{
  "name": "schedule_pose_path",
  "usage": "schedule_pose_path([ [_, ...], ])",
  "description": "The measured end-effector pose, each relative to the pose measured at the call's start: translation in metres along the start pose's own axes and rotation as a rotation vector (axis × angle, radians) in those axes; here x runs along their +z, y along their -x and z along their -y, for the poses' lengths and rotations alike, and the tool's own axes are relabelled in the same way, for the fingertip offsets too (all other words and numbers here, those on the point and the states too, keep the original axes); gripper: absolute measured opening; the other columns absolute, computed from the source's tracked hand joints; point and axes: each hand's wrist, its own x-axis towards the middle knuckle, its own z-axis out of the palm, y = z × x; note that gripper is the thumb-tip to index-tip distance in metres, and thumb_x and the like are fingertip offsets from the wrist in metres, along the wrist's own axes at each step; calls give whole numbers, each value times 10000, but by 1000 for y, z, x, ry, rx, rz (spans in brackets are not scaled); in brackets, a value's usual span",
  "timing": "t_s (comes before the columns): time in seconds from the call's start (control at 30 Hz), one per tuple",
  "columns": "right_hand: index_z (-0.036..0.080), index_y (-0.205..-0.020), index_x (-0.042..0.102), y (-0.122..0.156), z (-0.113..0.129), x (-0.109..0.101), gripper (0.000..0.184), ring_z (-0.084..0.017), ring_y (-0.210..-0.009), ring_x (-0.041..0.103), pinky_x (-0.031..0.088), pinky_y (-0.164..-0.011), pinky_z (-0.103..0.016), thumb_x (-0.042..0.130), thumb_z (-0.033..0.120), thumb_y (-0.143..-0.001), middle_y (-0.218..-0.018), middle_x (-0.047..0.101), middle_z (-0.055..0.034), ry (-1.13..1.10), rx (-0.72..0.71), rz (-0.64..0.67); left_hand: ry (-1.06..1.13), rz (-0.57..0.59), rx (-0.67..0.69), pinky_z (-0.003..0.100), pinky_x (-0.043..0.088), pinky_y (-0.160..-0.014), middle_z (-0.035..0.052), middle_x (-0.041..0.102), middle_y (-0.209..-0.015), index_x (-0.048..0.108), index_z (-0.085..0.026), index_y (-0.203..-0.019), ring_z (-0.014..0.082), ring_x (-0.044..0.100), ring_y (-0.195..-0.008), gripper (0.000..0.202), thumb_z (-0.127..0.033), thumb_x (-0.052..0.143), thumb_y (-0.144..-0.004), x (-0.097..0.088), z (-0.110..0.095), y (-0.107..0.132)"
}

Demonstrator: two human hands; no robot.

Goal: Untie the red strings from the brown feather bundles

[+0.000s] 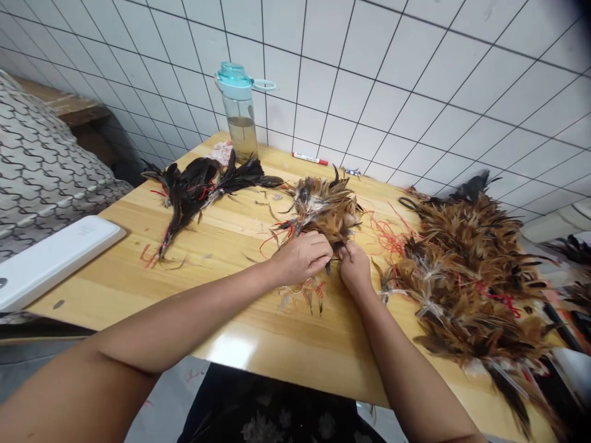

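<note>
Both hands mid-table, near front edge: left hand [302, 257] fingers curled tight, pinching stems of brown feather bundle [325, 212]; right hand [354, 269] fingers bunched on same bundle from the other side, tips hidden in feathers. Loose red threads [385, 237] just beside right hand. Big brown feather pile [471, 277] along right edge. White flat case [50, 258] at left edge. Dark feather bunch [198, 184] toward far left. Clear bottle [241, 111] with teal lid at far edge, about half full of yellowish liquid. Red-capped marker [310, 159] at far edge by wall.
</note>
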Motion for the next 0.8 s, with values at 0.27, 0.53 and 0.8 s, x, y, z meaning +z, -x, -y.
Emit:
schedule_pose_path([
  [0.27, 224, -635, 424, 2, 5, 5, 304, -102, -417, 381, 303, -482, -245, 464, 458, -825, -448, 411, 62, -792, 268, 85, 501, 21, -234, 274, 472, -822, 68, 660, -928, 561, -153, -857, 129, 613, -893, 157, -189, 418, -911, 0, -2, 0],
  [0.53, 202, -707, 495, 4, 17, -7, 280, -79, -437, 352, 260, -483, -240, 570, 463, -776, -537, 451, 54, -1080, 264, 204, 802, -108, -503, 240, 447, -709, 0, 570, -766, 504, -147, -821, 89, 543, -709, 136, -253, 459, -894, 3, 4, -2],
  [0.8, 210, -722, 498, 9, 19, -4, 315, -92, -437, 317, 224, -488, -251, 504, 507, -827, -519, 398, 54, -1069, 174, 377, 700, -167, -588, 220, 442, -660, -18, 565, -751, 492, -160, -904, 93, 542, -687, 112, -214, 533, -815, 10, 9, -2],
])
